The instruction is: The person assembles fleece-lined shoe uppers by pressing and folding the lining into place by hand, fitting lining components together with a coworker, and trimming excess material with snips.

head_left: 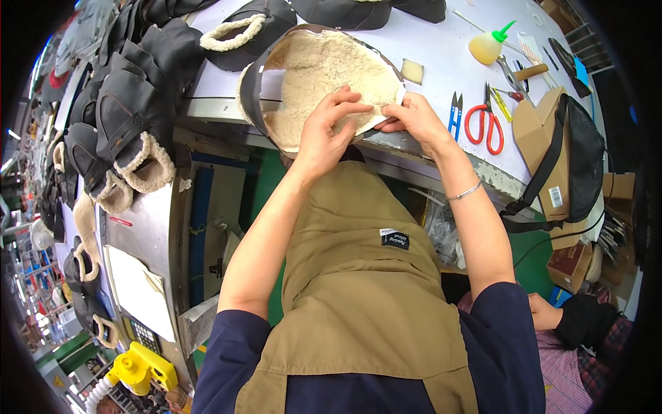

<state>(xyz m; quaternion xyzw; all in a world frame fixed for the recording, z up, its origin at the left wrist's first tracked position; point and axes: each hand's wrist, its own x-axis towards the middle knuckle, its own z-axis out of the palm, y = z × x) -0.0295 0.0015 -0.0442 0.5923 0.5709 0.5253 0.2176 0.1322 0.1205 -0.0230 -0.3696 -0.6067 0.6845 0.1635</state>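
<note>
Two hands (pixel 328 130) and one held piece (pixel 324 62) are counted. One bottle (pixel 486 47), one pair of scissors (pixel 475 125), one blue snips (pixel 452 124), one scrap (pixel 412 71) and one calculator (pixel 143 336) are seen; the piled dark pieces (pixel 134 100) cannot be counted.

The left forearm (pixel 265 238) and right forearm (pixel 476 217) reach forward, angled inward. The left hand (pixel 325 131) has its fingers (pixel 350 107) loosely spread, thumb apart; the right hand (pixel 418 121), close beside it, is curled, pinching.

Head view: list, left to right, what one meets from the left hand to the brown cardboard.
left hand → right hand → blue snips → red-handled scissors → brown cardboard
</note>
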